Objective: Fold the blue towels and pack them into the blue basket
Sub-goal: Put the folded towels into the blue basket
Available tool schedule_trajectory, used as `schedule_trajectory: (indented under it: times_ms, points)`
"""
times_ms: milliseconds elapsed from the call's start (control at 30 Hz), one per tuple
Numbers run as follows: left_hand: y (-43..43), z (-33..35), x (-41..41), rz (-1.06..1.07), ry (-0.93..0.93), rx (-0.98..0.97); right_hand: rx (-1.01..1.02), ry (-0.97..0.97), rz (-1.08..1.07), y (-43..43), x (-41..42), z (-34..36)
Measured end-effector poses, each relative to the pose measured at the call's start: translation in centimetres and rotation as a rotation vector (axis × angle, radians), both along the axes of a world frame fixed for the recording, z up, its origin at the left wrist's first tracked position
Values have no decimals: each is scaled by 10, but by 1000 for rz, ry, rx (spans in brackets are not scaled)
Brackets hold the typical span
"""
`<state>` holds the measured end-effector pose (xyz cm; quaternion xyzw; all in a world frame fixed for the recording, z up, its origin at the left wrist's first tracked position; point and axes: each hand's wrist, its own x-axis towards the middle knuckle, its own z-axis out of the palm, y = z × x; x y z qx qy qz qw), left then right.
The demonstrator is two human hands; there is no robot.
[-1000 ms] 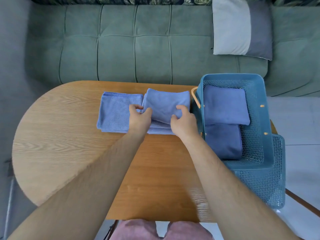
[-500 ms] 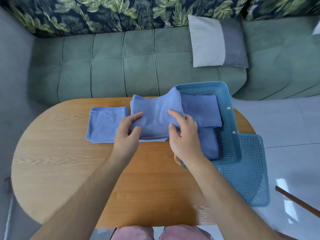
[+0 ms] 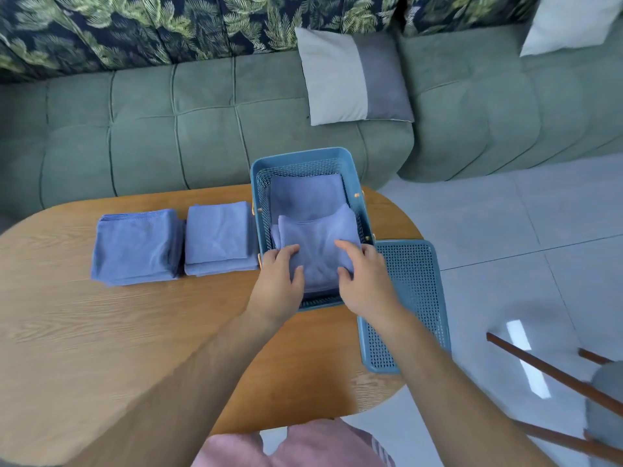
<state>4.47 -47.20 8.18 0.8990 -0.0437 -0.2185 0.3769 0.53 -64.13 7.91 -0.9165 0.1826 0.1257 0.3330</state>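
The blue basket (image 3: 259,170) stands on the right part of the wooden table (image 3: 135,332). A folded blue towel (image 3: 320,244) lies in its near half, held by both hands. My left hand (image 3: 278,284) grips the towel's near left edge, and my right hand (image 3: 365,278) grips its near right edge. Another folded towel (image 3: 305,195) lies in the basket's far half. Left of the basket, two stacks of folded blue towels sit on the table: a near stack (image 3: 219,235) and a far-left stack (image 3: 135,247).
A blue perforated lid (image 3: 414,298) lies at the table's right edge beside the basket. A green sofa (image 3: 168,136) with a grey pillow (image 3: 350,75) runs behind the table. A chair's wooden legs (image 3: 553,375) show at the lower right over tiled floor.
Both hands lifted the folded towel off the stack by the basket and carried it right, into the basket's near half. The camera view also shifted.
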Motion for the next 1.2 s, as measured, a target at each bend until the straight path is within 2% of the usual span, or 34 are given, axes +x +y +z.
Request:
schedule_trajectory:
  times_ms: [233, 267, 333, 367, 433, 567, 633, 767, 867, 1033, 1100, 1200]
  points:
    - [-17, 2, -4, -220, 63, 383, -128, 385, 177, 2, 4, 0]
    - [-18, 2, -2, -266, 48, 489, -202, 380, 199, 4, 7, 1]
    - [-18, -3, -1, -392, -74, 699, -384, 248, 272, 8, 13, -1]
    - [-18, -9, 1, -441, -135, 741, -431, 182, 319, 11, 17, -5]
    - [-19, -21, 9, -524, -169, 775, -459, 182, 420, 14, 29, -16]
    - [-24, -48, 30, -633, -19, 845, -382, 424, 469, 13, 43, -52]
    - [-27, -60, 35, -675, 25, 847, -313, 480, 459, 9, 44, -68]
    - [-29, -64, 44, -718, -27, 873, -320, 505, 497, 2, 47, -72]
    - [-20, -54, 49, -701, -171, 825, -329, 392, 437, 5, 46, -49]
    - [22, -25, 64, -450, -612, 475, -312, -182, 260, 49, 55, -3]
    - [47, -15, 69, -372, -657, 409, -284, -283, 263, 77, 70, 9]
    - [94, -8, 77, -295, -605, 455, -318, -328, 369, 124, 94, 15]
